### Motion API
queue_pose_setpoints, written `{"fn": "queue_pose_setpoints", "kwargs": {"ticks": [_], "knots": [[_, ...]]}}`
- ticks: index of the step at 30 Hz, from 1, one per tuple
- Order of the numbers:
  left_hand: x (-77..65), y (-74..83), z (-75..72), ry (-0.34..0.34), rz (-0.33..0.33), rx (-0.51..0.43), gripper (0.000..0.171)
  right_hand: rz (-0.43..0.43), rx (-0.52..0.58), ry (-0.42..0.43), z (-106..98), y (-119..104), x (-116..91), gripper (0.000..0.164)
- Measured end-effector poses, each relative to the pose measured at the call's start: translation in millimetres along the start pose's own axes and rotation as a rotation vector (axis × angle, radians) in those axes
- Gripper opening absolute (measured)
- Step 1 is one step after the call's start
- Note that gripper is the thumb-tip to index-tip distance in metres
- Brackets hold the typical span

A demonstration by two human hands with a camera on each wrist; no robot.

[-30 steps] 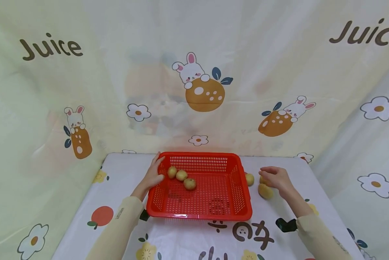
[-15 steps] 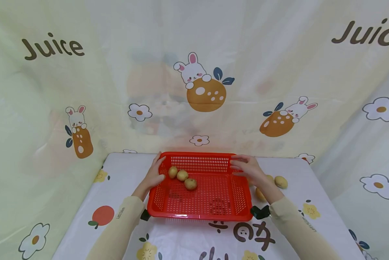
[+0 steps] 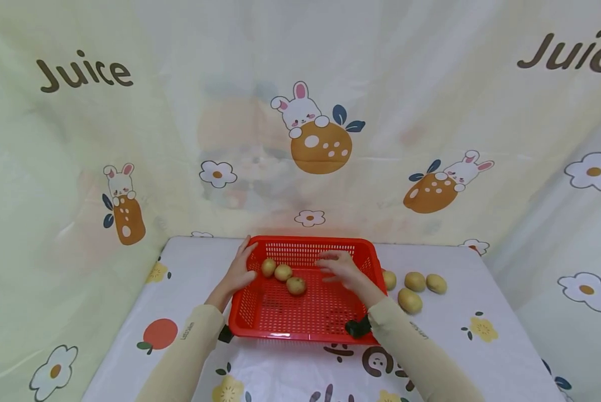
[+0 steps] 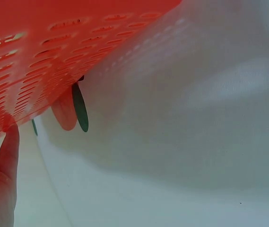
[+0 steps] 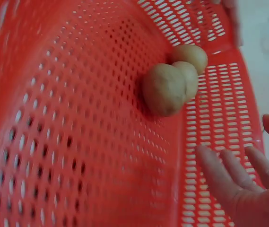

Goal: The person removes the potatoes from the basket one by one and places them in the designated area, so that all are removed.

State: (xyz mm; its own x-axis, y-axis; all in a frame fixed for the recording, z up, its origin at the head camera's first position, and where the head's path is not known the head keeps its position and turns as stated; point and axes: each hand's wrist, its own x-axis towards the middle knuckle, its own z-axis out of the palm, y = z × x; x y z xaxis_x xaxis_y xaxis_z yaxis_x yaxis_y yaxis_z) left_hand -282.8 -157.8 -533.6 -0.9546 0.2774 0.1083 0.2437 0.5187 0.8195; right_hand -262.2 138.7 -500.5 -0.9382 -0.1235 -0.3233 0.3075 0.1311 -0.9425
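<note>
A red plastic basket [image 3: 300,336] with slotted walls stands on the table, and three potatoes [image 3: 296,286] lie toward its left inside. At the basket's left side, my left hand [image 3: 236,274] holds the rim; in the left wrist view one finger [image 4: 9,146] touches the slotted outer wall. My right hand [image 3: 342,269] is over the inside of the basket, right of the potatoes, its fingers spread and holding nothing. The right wrist view shows those fingers [image 5: 219,175] apart from the potatoes. Several more potatoes [image 3: 409,300] lie on the table right of the basket.
A white tablecloth [image 3: 481,296] printed with fruit and flowers covers the table. Behind and at both sides hang patterned curtains [image 3: 380,111]. A black band [image 3: 359,326] shows at the right wrist, over the basket's front rim.
My right hand has moved left from the potatoes on the table, across the right rim, to over the basket. The potato it was touching lies farther right. The left hand stays put.
</note>
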Motion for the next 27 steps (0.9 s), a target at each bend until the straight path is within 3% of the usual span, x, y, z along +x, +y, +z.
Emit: {"fn": "queue_pose_setpoints", "kwargs": {"ticks": [7, 22, 27], "knots": [[-1.2, -0.6, -2.5, 0.012, 0.032, -0.002, 0.083, 0.034, -0.01, -0.018, 21, 8, 15, 0.044], [-0.3, -2.1, -1.3, 0.006, 0.007, -0.028, 0.084, 0.172, -0.047, -0.096, 46, 21, 30, 0.04], [0.4, -3.7, -1.6, 0.016, -0.002, -0.037, 0.084, 0.156, -0.063, -0.085, 50, 24, 33, 0.04]]}}
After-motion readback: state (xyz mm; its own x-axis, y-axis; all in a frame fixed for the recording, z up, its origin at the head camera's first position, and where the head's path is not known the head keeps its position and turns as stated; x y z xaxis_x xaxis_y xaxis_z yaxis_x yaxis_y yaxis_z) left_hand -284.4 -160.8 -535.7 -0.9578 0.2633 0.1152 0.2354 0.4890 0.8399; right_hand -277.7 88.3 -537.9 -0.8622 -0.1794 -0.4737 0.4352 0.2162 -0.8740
